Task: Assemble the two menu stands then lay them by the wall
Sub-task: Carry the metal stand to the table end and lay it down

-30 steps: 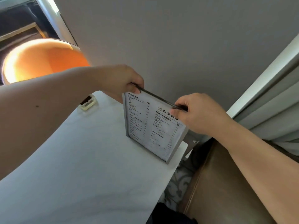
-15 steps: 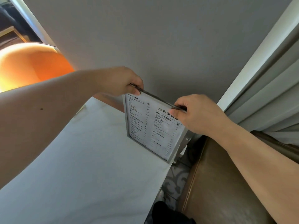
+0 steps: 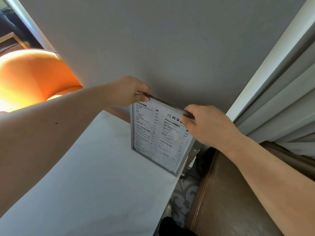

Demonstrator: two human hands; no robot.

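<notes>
Standing upright at the desk's (image 3: pixel 88 176) far right corner: menu stand (image 3: pixel 158 138), pinched along its top edge by left hand (image 3: pixel 129 92) and right hand (image 3: pixel 204 123). Bottom corner close to the right edge; could slip off toward the brown seat (image 3: pixel 230 193). Beyond, grey wall (image 3: pixel 170 48) just behind, curtain (image 3: pixel 281 108) crowding the right.

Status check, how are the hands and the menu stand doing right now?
Left hand and right hand both pinching the menu stand by its top edge. Stand upright on white table, close to the wall. Nothing in the way.
</notes>
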